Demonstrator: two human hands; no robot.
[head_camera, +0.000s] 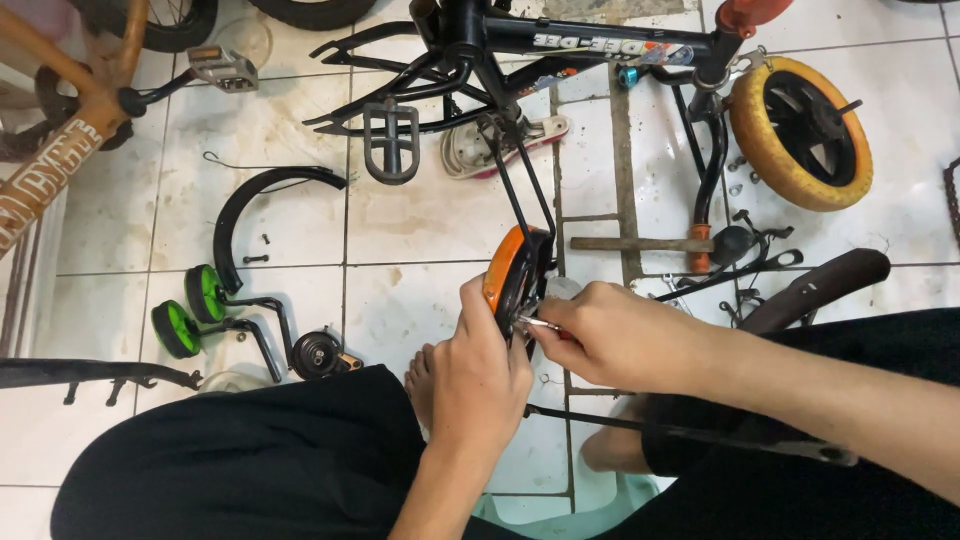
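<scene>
Grimy white tiles lie under the left hand (480, 365) gripping a round orange reflector (503, 268), right hand (610, 335) pinching a thin metal tool (535, 324)

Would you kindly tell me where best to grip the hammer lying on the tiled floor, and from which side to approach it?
Probably by the free wooden end of the hammer, taken from above. It lies flat, its handle running left to right with bare tile on either side. The right end, with its orange collar and dark head, sits against the bike's black frame parts, so that side is crowded.

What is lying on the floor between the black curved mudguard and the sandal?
In the head view, a black bicycle pedal lies on the tiles between the mudguard and the sandal, close beside the sandal.
</scene>
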